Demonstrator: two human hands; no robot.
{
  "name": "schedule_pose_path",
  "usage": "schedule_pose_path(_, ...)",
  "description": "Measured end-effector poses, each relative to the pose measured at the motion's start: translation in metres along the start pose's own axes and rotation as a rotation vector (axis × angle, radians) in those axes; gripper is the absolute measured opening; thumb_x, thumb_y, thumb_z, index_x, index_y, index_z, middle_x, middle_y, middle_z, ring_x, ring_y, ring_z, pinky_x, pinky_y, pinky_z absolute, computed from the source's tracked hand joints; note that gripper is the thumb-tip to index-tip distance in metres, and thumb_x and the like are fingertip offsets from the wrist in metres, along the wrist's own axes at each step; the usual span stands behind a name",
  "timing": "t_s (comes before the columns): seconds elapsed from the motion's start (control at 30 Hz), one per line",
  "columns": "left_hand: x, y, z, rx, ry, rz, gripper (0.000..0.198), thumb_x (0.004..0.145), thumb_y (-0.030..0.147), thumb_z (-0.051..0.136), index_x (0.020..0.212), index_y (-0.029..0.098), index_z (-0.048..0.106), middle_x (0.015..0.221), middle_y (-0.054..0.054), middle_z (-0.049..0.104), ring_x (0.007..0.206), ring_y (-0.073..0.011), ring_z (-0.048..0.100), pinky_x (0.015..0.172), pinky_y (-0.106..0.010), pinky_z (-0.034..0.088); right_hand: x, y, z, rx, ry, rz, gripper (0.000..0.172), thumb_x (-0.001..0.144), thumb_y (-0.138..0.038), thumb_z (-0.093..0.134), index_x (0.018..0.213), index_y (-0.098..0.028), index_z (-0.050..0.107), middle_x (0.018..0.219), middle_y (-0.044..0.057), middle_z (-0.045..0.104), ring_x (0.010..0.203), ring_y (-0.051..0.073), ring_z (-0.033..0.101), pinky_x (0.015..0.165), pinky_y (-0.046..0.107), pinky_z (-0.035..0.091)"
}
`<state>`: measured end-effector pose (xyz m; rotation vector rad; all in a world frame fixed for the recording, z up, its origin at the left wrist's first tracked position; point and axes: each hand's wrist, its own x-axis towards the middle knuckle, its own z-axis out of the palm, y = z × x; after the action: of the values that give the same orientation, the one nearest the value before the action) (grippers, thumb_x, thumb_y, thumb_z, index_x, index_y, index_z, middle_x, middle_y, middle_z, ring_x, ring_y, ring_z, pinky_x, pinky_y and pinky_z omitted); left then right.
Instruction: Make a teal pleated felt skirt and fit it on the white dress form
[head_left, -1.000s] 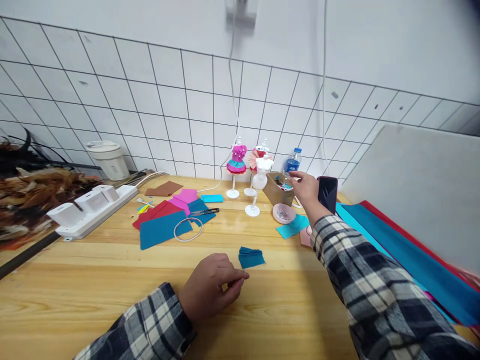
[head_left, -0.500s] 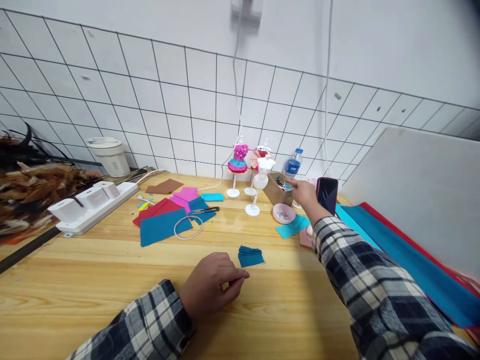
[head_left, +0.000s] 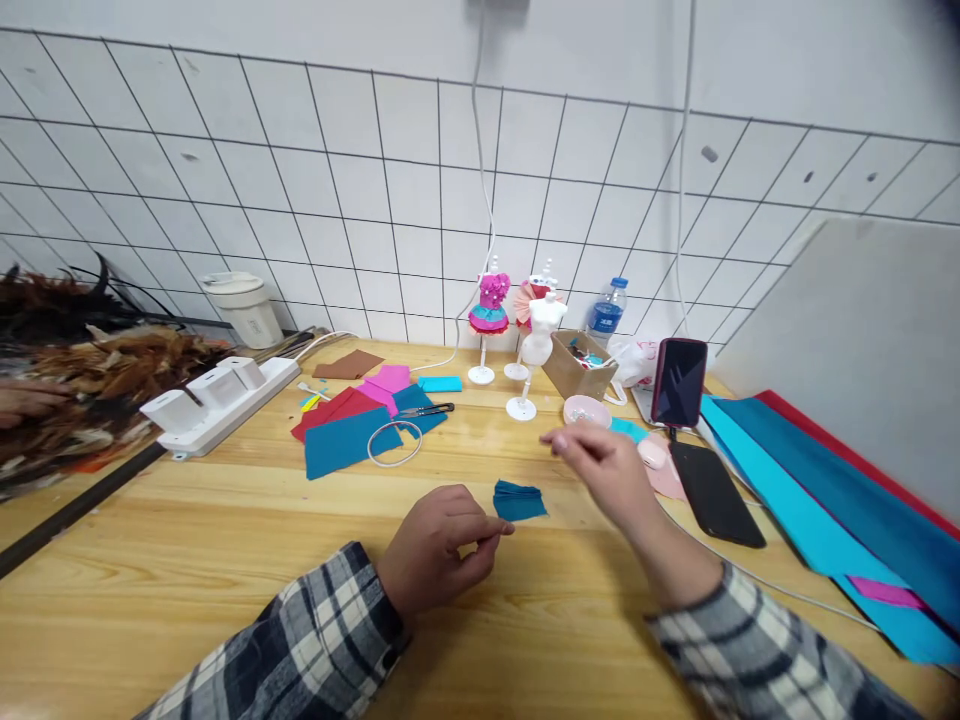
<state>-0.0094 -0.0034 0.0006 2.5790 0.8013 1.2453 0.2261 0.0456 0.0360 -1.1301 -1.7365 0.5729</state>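
On the near part of the worktop (head_left: 255,530), the left hand (head_left: 442,545) has a narrow grip, forefinger and thumb meeting at the tips; whether they pinch something small cannot be told. Right at the forefinger lies a pleated blue cloth (head_left: 519,505), its long axis running crosswise, left to right, folds toward the tiled wall (head_left: 405,180) and flat part toward the person. Beyond it to the right is the right hand (head_left: 604,475), fingers bent, thumb close to the forefinger; I cannot tell whether that grip holds anything. This hand partly hides a pink bowl (head_left: 600,403). Behind the bowl sits a cardboard box (head_left: 585,380); left of the box, a bare white mannequin (head_left: 538,345) partly blocks a dressed mannequin (head_left: 523,302). Farther left, a white ring (head_left: 394,465) overlaps a flat blue sheet (head_left: 341,447). At right, a black phone (head_left: 716,495) lies flat.
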Motion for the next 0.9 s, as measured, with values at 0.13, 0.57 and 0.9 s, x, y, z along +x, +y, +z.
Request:
schedule_pose_path(0.13,0.001,0.001,0.000,0.005,0.013,-0.018,0.026,0.083,0.007,0.055,0.096,0.022,0.072,0.065,0.000,0.070,0.059,-0.0125,0.060,0.060,-0.027,0.045,-0.051,-0.017,0.031,0.200,-0.111,0.043,0.019,0.086,-0.039,0.068,0.092,-0.025,0.079,0.084,0.006,0.076,0.076,0.019,0.068,0.066,0.032,0.054)
schedule_pose_path(0.57,0.002,0.002,0.005,0.021,-0.008,-0.057,0.017,0.084,0.011,0.057,0.087,0.021,0.070,0.066,0.000,0.071,0.060,-0.0128,0.060,0.061,-0.027,0.042,-0.062,-0.015,0.042,0.085,-0.070,-0.094,0.002,0.082,-0.028,0.075,0.081,-0.029,0.077,0.077,0.001,0.075,0.074,0.020,0.066,0.067,0.034,0.053)
schedule_pose_path(0.9,0.000,0.005,0.007,-0.095,-0.105,-0.229,0.018,0.092,0.022,0.057,0.088,0.020,0.075,0.063,0.000,0.067,0.058,-0.0113,0.057,0.058,-0.023,0.041,-0.070,-0.010,0.037,-0.154,-0.079,-0.365,0.008,0.090,-0.023,0.066,0.089,-0.026,0.073,0.083,0.003,0.074,0.074,0.017,0.062,0.066,0.033,0.050)
